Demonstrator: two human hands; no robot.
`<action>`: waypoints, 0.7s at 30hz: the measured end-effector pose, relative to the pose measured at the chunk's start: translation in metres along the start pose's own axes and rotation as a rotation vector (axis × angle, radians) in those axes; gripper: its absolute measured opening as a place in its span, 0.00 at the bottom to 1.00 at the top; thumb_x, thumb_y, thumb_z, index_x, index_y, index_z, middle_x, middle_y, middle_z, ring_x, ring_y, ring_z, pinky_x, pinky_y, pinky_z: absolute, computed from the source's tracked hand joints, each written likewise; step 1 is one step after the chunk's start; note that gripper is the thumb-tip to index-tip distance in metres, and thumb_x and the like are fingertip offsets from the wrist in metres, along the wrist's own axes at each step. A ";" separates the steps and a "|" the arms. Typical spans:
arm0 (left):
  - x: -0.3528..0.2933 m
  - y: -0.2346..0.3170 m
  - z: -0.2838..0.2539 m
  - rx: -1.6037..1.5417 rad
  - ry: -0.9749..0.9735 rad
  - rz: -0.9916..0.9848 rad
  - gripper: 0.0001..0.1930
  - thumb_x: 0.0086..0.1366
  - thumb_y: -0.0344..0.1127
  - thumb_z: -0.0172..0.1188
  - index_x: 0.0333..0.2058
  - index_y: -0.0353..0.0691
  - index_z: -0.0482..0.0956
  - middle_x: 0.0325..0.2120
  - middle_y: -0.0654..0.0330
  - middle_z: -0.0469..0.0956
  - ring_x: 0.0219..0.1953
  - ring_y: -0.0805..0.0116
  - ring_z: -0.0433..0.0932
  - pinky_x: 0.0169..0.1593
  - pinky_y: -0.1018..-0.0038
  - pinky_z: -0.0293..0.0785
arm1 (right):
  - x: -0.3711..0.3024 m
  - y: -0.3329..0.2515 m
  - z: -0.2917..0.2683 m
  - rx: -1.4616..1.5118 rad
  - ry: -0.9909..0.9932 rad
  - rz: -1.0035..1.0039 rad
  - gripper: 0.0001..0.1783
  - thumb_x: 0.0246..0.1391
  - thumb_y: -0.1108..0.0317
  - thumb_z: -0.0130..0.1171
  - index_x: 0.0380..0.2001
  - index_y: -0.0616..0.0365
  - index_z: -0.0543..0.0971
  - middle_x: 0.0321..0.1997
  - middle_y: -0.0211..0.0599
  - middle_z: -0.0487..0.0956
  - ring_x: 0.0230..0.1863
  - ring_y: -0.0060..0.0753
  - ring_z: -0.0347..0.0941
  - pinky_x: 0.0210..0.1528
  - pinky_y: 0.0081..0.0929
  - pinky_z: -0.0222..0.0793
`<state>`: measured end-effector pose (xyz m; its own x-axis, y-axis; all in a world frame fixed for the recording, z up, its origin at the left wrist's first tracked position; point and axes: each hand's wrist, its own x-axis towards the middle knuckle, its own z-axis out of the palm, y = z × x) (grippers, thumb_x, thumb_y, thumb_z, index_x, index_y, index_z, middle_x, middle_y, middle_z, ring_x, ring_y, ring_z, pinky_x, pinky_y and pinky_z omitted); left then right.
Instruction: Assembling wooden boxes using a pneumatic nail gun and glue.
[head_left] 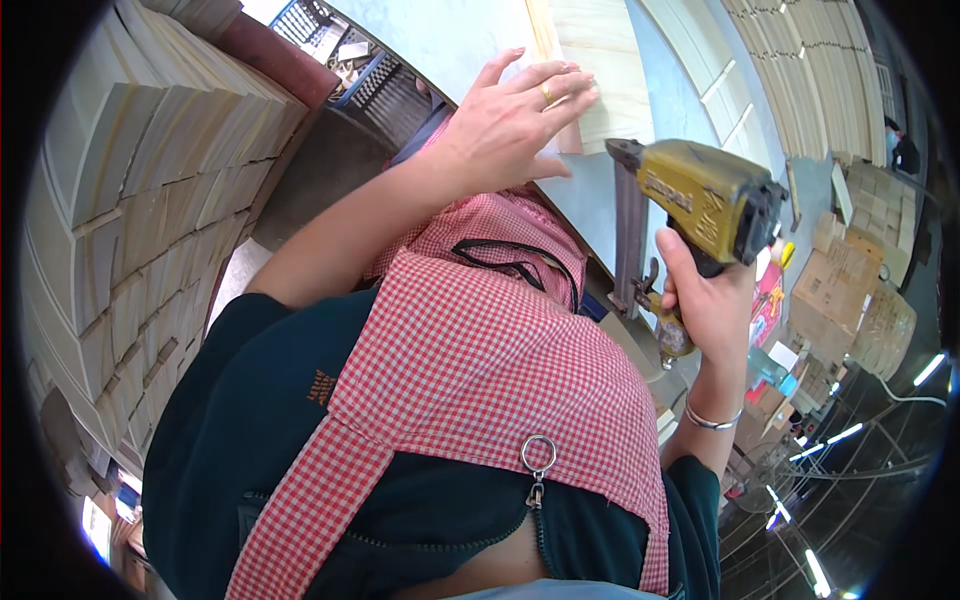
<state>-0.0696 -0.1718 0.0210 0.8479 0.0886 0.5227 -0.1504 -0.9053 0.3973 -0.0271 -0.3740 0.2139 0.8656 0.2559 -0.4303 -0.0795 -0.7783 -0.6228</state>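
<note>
My left hand [512,122] lies with its fingers stretched out over the near end of a narrow wooden strip [541,28] and the edge of a pale wooden board [608,70]. Both pieces rest on a light blue worktop [440,38]. To the right, my right hand [712,305] is wrapped round the handle of a yellow pneumatic nail gun [692,188]. The gun's nose is close to the near right corner of the board; whether they touch I cannot tell. A grey magazine [628,235] runs down from the nose toward me.
Tall stacks of wooden boards [150,190] rise at the left. More stacked boards [810,70] stand at the far right, beyond pale strips [690,50] on the worktop. A dark blue plastic crate [375,90] sits behind my left arm. Cardboard boxes [835,285] are at the right.
</note>
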 end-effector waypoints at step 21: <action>0.145 0.065 0.025 0.282 -0.552 0.010 0.39 0.44 0.56 0.77 0.51 0.39 0.81 0.51 0.54 0.75 0.50 0.58 0.74 0.52 0.54 0.72 | -0.009 0.083 -0.065 0.149 0.271 0.031 0.15 0.55 0.66 0.70 0.38 0.67 0.79 0.21 0.32 0.76 0.12 0.20 0.67 0.13 0.17 0.64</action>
<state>0.0561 -0.2276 0.1038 0.9964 -0.0800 0.0277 -0.0831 -0.9866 0.1407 -0.0091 -0.4776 0.2084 0.9603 0.0557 -0.2735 -0.1622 -0.6860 -0.7093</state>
